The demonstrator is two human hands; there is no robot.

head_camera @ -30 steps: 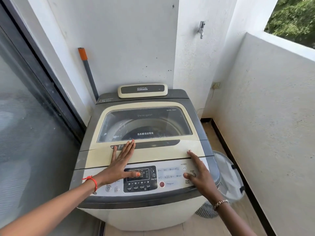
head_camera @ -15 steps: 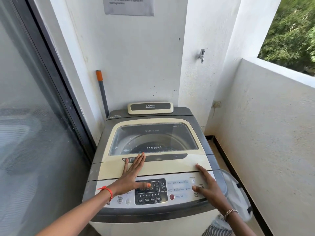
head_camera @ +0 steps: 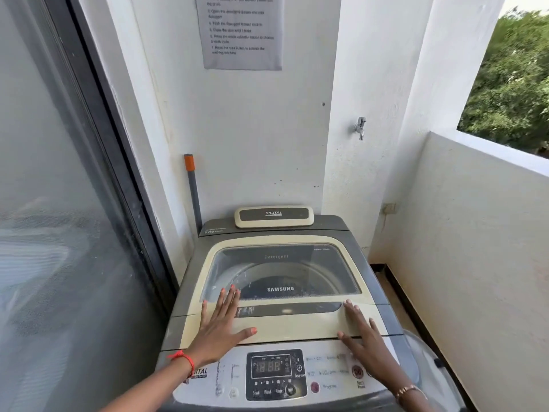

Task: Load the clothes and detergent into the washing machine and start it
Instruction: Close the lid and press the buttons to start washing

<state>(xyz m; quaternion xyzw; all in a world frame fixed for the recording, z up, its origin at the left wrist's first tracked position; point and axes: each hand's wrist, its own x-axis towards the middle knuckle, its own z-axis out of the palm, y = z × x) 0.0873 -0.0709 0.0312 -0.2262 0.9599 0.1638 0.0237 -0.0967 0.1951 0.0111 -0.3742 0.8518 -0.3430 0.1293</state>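
Observation:
A top-loading washing machine (head_camera: 374,288) stands in the corner, its cream lid (head_camera: 285,325) with a glass window closed. Dark clothes (head_camera: 267,282) show dimly through the window. My left hand (head_camera: 221,328) lies flat, fingers spread, on the lid's left front. Flat on the lid's right front rests my right hand (head_camera: 364,341), reaching back over the panel. The control panel (head_camera: 274,373) below has a lit display and a row of buttons. No detergent container is in view.
A glass sliding door (head_camera: 59,233) runs along the left. A grey pole with an orange tip (head_camera: 191,188) leans behind the machine. An instruction sheet (head_camera: 242,31) and a tap (head_camera: 360,127) are on the wall. A white basket (head_camera: 430,364) sits at the machine's right.
Both hands slid forward from the control panel onto the lid. The camera tilted up, showing the instruction sheet on the wall.

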